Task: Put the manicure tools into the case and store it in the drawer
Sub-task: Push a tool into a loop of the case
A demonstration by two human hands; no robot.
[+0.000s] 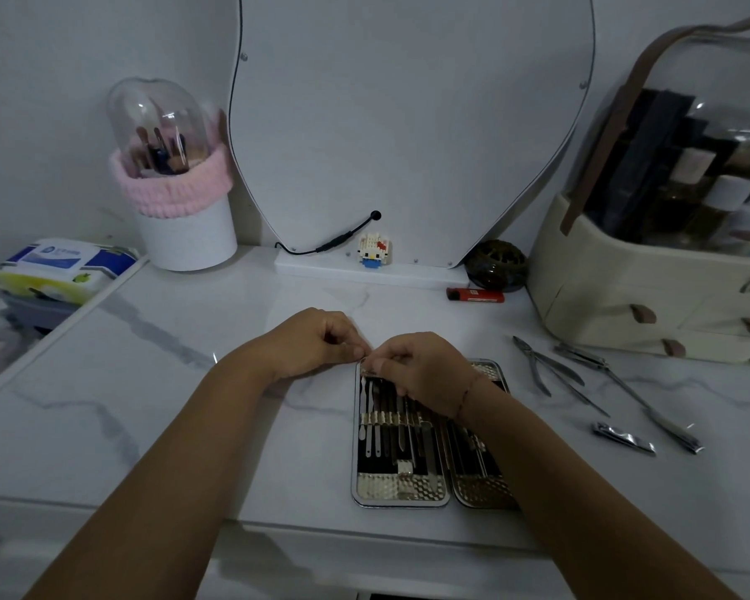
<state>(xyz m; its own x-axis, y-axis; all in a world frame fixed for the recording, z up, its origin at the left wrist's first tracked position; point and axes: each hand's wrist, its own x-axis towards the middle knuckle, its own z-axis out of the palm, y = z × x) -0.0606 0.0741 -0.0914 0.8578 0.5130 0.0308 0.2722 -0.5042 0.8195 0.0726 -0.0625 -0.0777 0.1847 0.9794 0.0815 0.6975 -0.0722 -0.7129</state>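
The manicure case (401, 491) lies open near the front edge of the marble top, with several slim metal tools held under its elastic band. My left hand (317, 342) pinches the case's far left corner. My right hand (425, 370) hovers over the top of the left half, fingers closed on a thin metal tool (401, 420) among the slots. To the right of the case lie loose cuticle nippers (546, 368), long scissors (624, 385) and a nail clipper (624, 437). No drawer front shows clearly.
A mirror (408, 123) stands at the back with a small toy figure (373, 251) and a red lighter (475, 294) near its base. A brush holder (178, 210) stands back left, a cosmetics organiser (667, 275) at right, wet wipes (66, 266) far left.
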